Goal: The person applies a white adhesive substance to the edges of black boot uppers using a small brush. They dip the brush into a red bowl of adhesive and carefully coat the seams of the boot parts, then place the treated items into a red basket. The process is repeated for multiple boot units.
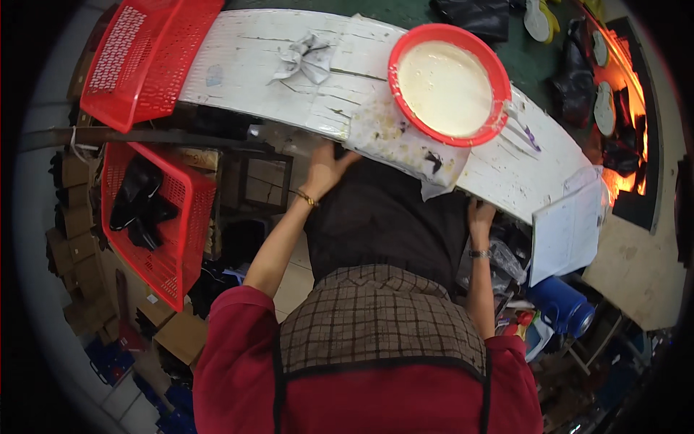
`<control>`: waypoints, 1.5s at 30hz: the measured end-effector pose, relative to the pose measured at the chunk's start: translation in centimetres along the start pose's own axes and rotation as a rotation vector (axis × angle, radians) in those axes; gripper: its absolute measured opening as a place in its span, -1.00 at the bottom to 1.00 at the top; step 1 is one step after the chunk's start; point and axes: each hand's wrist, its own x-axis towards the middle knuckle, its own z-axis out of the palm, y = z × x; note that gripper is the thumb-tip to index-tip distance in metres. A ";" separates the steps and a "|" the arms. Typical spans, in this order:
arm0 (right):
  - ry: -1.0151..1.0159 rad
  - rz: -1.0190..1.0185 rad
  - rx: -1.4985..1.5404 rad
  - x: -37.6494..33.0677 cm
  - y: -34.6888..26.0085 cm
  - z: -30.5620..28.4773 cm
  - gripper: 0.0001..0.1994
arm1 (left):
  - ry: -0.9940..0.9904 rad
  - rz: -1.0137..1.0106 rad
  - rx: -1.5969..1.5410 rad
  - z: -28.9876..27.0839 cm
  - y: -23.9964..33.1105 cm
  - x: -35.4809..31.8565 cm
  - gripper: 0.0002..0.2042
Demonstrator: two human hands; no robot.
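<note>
My left hand (329, 171) is at the front edge of the white worktable (246, 54), beside my dark-covered lap. Its thumb points right, and the other fingertips are hidden near the table's underside. On the other side of my lap, my right hand (480, 217) is also at the table edge, its fingers mostly out of sight. Whether either hand holds anything does not show. Between and above them, a red basin (499, 79) of cream-coloured liquid stands on the table. A stained, pale sheet (383, 126) lies partly under it and hangs over the edge.
A crumpled cloth (307, 58) lies on the table. Red baskets (191, 239) stand at left, one holding black shoes (137, 192). Black boots (575, 79) rest at far right by an orange-glowing heater (636, 79). Papers (567, 231) hang near a blue jug (560, 305).
</note>
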 end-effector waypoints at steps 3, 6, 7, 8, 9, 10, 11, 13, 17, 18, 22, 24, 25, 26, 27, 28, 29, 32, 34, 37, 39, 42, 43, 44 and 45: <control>0.038 -0.145 -0.071 -3.4 -5.1 -6.1 -0.77 | 0.156 0.020 -0.033 0.9 -3.2 1.9 -0.80; 0.014 -0.187 0.052 -6.0 -10.8 -8.0 -0.75 | 0.188 0.000 0.033 1.4 -3.7 1.6 -0.85; 0.001 -0.208 0.109 -6.3 -12.3 -7.7 -0.74 | 0.234 0.050 0.092 1.7 -3.8 1.4 -0.88; -0.030 -0.250 0.113 -6.3 -13.2 -7.3 -0.73 | 0.190 0.037 0.121 1.5 -4.2 1.1 -0.87; -0.050 -0.217 0.103 -6.0 -13.2 -6.3 -0.75 | 0.140 0.039 0.059 0.8 -4.4 0.8 -0.85; -0.062 -0.170 0.092 -6.1 -12.9 -6.2 -0.76 | 0.092 0.038 -0.003 0.0 -4.7 0.1 -0.84; -0.063 -0.136 0.085 -5.4 -12.8 -5.9 -0.77 | 0.058 0.047 -0.065 -1.0 -4.5 0.2 -0.83; -0.097 -0.108 0.149 -4.8 -11.6 -6.0 -0.78 | 0.086 -0.035 -0.061 -4.3 -2.1 -1.1 -0.79; -0.386 -0.277 0.101 -4.0 -13.6 -11.9 -0.67 | 0.200 0.002 -0.109 -8.5 -1.0 -3.7 -0.84; -0.485 -0.290 0.197 -2.4 -16.1 -14.4 -0.70 | 0.225 -0.045 -0.158 -9.2 -0.5 -4.0 -0.85; -0.111 -0.555 0.279 8.2 -25.4 -22.2 -0.86 | 0.394 -0.006 -0.235 -11.0 3.5 -2.8 -0.81; 0.108 -0.726 0.229 15.8 -30.5 -25.7 -0.88 | 0.477 0.057 -0.308 -10.9 4.6 -1.8 -0.69; 0.209 -0.797 0.254 19.4 -33.4 -27.3 -0.88 | 0.512 0.111 -0.319 -10.9 5.7 -1.2 -0.68; 0.293 -0.879 0.189 24.1 -36.4 -28.6 -0.88 | 0.524 0.129 -0.332 -11.0 6.7 -1.0 -0.68; 0.468 -0.968 0.004 29.6 -39.1 -29.4 -0.85 | 0.538 0.145 -0.343 -11.4 7.5 -1.4 -0.68; 0.570 -0.923 -0.128 32.4 -41.6 -32.1 -0.83 | 0.514 0.180 -0.361 -11.2 8.7 -0.8 -0.67; 0.644 -0.914 -0.179 35.4 -43.2 -34.2 -0.81 | 0.522 0.205 -0.366 -11.1 10.0 -0.4 -0.66; 0.704 -0.755 -0.389 38.9 -48.8 -37.3 -0.76 | 0.510 0.194 -0.556 -10.1 10.8 -1.2 -0.69; 0.694 -0.730 -0.391 38.8 -51.8 -37.0 -0.79 | 0.484 0.096 -0.852 -9.4 11.0 -1.8 -0.73; 0.623 -0.743 -0.445 39.1 -54.3 -34.4 -0.77 | 0.450 0.058 -0.938 -9.4 10.9 -2.6 -0.79; 0.537 -0.688 -0.472 39.2 -55.4 -33.0 -0.66 | 0.399 0.038 -0.954 -9.8 10.6 -2.8 -0.85; 0.482 -0.652 -0.476 39.1 -56.2 -31.4 -0.51 | 0.301 -0.019 -0.879 -10.3 9.8 -3.3 -0.77; 0.494 -0.650 -0.495 39.3 -56.3 -30.8 -0.51 | 0.286 -0.044 -0.886 -10.4 9.6 -3.6 -0.77; 0.480 -0.658 -0.497 39.6 -56.6 -30.8 -0.53 | 0.270 -0.067 -0.892 -10.6 9.7 -3.7 -0.76; 0.466 -0.665 -0.500 39.9 -56.8 -30.7 -0.54 | 0.254 -0.089 -0.899 -10.7 9.7 -4.0 -0.76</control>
